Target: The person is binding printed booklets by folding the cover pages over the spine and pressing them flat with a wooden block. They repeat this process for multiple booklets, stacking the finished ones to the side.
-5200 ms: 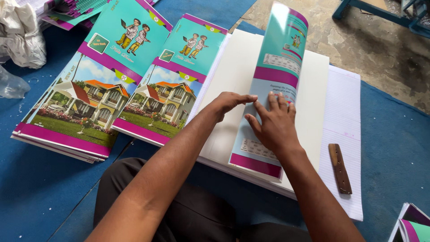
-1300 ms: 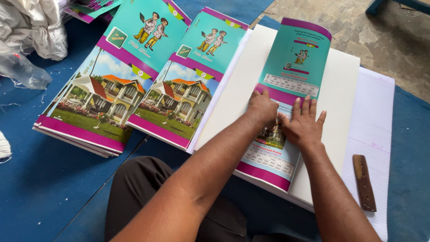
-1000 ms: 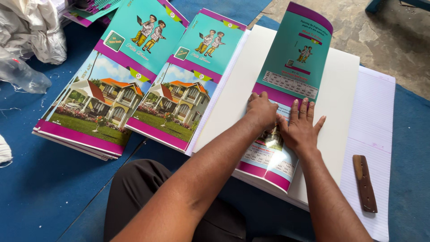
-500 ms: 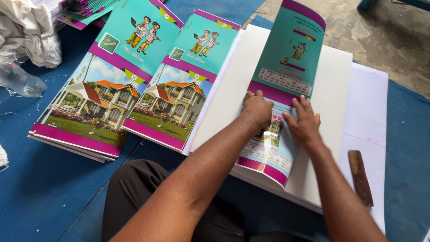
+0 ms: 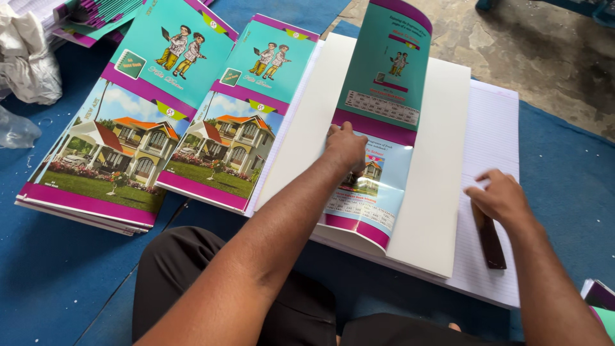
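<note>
— Teal cover sheet [image 5: 378, 128] lies long-ways away from the person, left hand [image 5: 344, 145] pressing flat on its fold, holding nothing.
— And the brown stick [image 5: 489, 236]?
— Right hand [image 5: 503, 197] touches its top, fingers loosely curled, nearer than the left.

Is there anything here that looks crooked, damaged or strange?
Only the cover under the left hand stands out: its far half curls up off the white sheet stack instead of lying flat. Nothing looks torn or spilled.

Bare white card sheet [image 5: 442, 160] at centre right leaves passing room; stacked teal-and-magenta printed covers [image 5: 147, 122] fill the upper left (crumpled white plastic [image 5: 29, 61] beyond), and a brown wooden stick [image 5: 490, 237] lies lower right.
</note>
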